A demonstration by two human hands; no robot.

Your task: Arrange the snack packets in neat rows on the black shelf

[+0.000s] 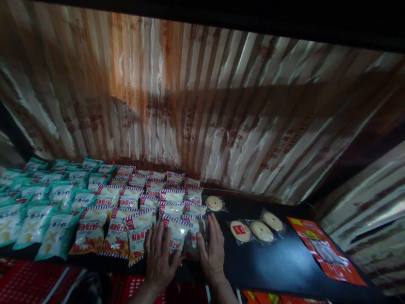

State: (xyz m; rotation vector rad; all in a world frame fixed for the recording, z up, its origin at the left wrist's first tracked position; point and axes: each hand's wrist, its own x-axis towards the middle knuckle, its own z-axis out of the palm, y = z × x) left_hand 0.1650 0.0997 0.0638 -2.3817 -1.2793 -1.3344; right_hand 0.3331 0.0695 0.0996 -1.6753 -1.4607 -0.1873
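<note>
At the front edge of the striped-edge snack packets (138,233) on the dark tabletop (273,261), the left hand (158,255) and right hand (212,248) are flanking one packet, palms facing inward, each thumb standing apart from its fingers. Whether they are pressing on the packets, one cannot tell. Teal-edged packets (58,232) are filling the left side, while wrapped round cakes (261,230) and an orange packet (325,250) are lying to the right. Red baskets (24,294) are standing below in front.
</note>
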